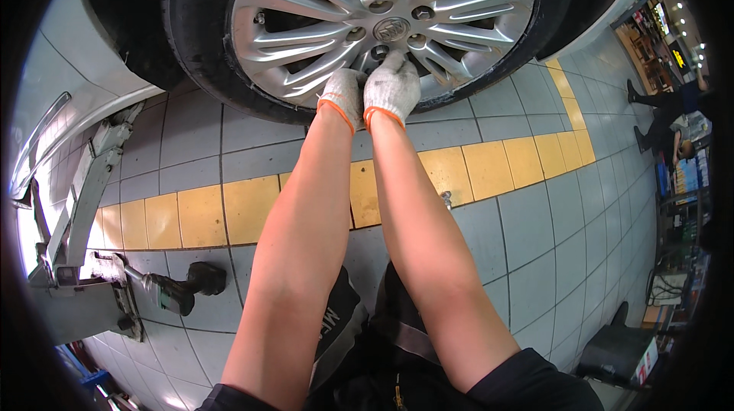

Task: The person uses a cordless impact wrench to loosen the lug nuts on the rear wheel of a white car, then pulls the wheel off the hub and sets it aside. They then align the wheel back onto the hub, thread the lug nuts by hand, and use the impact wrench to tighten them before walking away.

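A silver multi-spoke wheel with a black tire is mounted on the car in front of me. My right hand, in a white knit glove with an orange cuff, has its fingers closed at a dark lug nut in the lowest bolt hole, below the center cap. Close beside it is my left hand, gloved alike, with fingers curled in front of the lower spokes; whatever they hold is hidden. Another lug nut sits in the upper right hole.
On the left, a metal lift arm stands by the car. A cordless impact wrench lies on the tiled floor nearby. A small metal part rests beside my right forearm. A person is at the far right; a black box stands lower right.
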